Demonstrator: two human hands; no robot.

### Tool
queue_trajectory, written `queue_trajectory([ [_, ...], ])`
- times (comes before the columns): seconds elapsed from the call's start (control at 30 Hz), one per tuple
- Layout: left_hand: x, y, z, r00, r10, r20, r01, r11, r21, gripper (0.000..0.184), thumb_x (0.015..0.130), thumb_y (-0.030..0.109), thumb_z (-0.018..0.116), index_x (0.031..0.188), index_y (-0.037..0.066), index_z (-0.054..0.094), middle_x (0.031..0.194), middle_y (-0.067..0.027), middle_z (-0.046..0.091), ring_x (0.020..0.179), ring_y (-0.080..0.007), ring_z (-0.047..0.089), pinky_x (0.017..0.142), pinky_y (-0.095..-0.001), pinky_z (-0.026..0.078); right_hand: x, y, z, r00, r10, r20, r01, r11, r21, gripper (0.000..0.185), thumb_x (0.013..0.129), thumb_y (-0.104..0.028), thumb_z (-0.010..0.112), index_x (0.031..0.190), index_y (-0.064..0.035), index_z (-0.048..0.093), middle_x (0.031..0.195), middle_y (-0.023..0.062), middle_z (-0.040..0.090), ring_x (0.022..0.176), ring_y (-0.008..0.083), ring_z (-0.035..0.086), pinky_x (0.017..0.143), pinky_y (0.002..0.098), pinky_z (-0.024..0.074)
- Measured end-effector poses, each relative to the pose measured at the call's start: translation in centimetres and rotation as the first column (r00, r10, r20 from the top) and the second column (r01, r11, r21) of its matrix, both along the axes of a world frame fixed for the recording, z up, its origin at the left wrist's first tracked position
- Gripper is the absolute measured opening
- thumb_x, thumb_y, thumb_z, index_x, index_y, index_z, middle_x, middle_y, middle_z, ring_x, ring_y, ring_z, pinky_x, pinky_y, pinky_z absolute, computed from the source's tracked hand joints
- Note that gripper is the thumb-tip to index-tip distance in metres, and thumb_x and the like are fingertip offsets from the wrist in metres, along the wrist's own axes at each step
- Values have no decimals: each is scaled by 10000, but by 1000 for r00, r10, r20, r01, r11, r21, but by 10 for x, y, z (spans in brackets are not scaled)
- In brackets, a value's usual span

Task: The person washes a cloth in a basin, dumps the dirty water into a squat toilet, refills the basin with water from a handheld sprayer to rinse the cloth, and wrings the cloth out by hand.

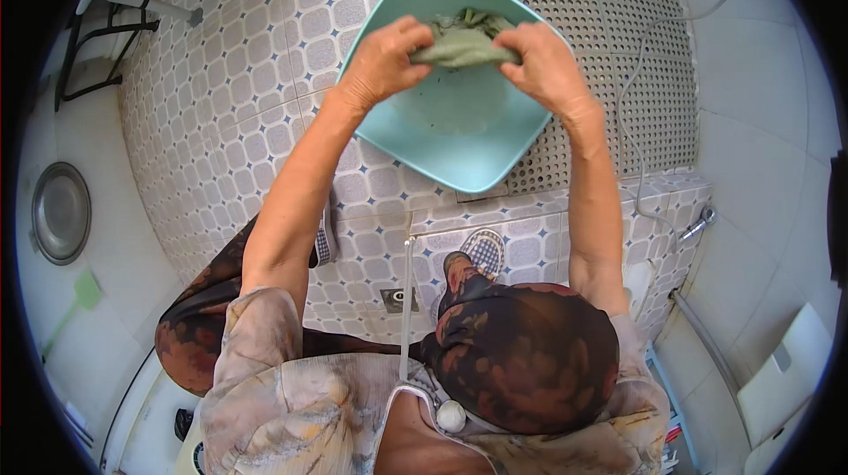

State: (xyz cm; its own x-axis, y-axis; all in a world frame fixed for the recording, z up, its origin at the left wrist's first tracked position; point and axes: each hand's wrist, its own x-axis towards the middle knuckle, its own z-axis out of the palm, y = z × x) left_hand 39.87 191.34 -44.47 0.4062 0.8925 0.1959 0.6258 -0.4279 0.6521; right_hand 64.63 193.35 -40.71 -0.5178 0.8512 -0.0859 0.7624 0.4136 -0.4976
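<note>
A green wet-looking cloth (464, 49) is stretched between my two hands above a light teal basin (477, 170). My left hand (389, 58) is closed round the cloth's left end, near the basin's left rim. Its right end is gripped by my right hand (543, 67), over the basin's right side. Behind the taut part, more of the cloth lies bunched toward the far side of the basin. Small dark specks show in shallow water (450, 113) at the bottom. Parts of the fingertips are hidden by the cloth.
A perforated mat (636, 78) lies under and right of the basin on patterned tiles (238, 78). A grey hose (623, 122) runs to a shower head (698, 223) at right. At far left are a black metal rack (115, 33) and a round metal pan (62, 213).
</note>
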Motion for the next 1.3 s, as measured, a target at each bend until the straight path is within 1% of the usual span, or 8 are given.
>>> queue_trajectory([
  [0.33, 22, -69, -74, 830, -426, -360, 164, 803, -573, 254, 732, 182, 719, 957, 73, 674, 935, -134, 652, 903, -343, 634, 787, -440, 503, -19, -32, -109, 907, 59, 417, 179, 843, -508, 319, 819, -126, 608, 1129, -94, 670, 1040, 237, 634, 1014, 362, 556, 898, 391, 507],
  [0.43, 24, -76, -65, 847, -427, -316, 117, 730, -674, 255, 757, 238, 714, 946, 67, 696, 902, -146, 674, 890, -351, 635, 778, -437, 502, -25, -44, -117, 947, -287, 146, 260, 949, 179, 457, 817, -124, 607, 1270, -105, 553, 1070, 262, 592, 1025, 416, 577, 894, 413, 510],
  [0.47, 24, -77, -60, 864, -410, -292, 100, 708, -699, 259, 765, 255, 712, 942, 66, 703, 889, -151, 680, 883, -355, 635, 773, -435, 502, -30, -45, -127, 930, -308, 199, 274, 944, 182, 496, 809, -120, 610, 1296, -106, 516, 1086, 257, 579, 1008, 441, 581, 887, 427, 511],
  [0.67, 24, -83, -64, 932, 326, -161, -336, 603, -724, 445, 880, 404, 622, 1102, 20, 663, 882, -141, 687, 888, -277, 675, 775, -382, 532, -44, -33, -144, 957, -277, 79, 288, 908, -304, 475, 774, -182, 633, 1231, -74, 554, 1008, 253, 618, 913, 456, 619, 850, 446, 511],
  [0.77, 25, -75, -66, 455, 874, -171, -172, -102, -980, 592, 906, 506, 566, 1234, 14, 568, 981, -147, 668, 907, -268, 672, 801, -373, 553, -52, -50, -95, 942, -289, -173, 194, 886, -422, 363, 774, -278, 641, 1054, -47, 638, 847, 257, 650, 842, 405, 648, 784, 442, 517],
  [0.93, 16, -76, -60, 177, 978, 110, 453, 18, -891, 540, 869, 489, 628, 1162, 40, 563, 1037, -158, 638, 886, -270, 661, 748, -440, 577, -76, -81, -14, 907, -230, -352, -7, 828, -561, 368, 783, -380, 664, 894, -30, 653, 753, 224, 644, 718, 386, 645, 688, 451, 509],
  [1.13, 13, -83, -44, 325, 936, 133, 391, -5, -920, 389, 895, 382, 643, 1095, 50, 619, 1015, -145, 668, 857, -246, 675, 794, -383, 578, -75, -87, 7, 907, 62, -416, -265, 852, -451, 388, 811, -426, 663, 856, -40, 673, 740, 182, 635, 692, 359, 628, 684, 400, 509],
  [1.3, 9, -88, -46, 186, 945, 268, 643, 89, -761, 649, 848, 537, 619, 1228, 19, 525, 1150, -175, 612, 945, -272, 659, 882, -405, 569, -58, -60, -36, 841, -292, -454, 25, 861, -508, 363, 821, -418, 671, 945, -79, 712, 859, 129, 667, 801, 265, 642, 746, 349, 511],
])
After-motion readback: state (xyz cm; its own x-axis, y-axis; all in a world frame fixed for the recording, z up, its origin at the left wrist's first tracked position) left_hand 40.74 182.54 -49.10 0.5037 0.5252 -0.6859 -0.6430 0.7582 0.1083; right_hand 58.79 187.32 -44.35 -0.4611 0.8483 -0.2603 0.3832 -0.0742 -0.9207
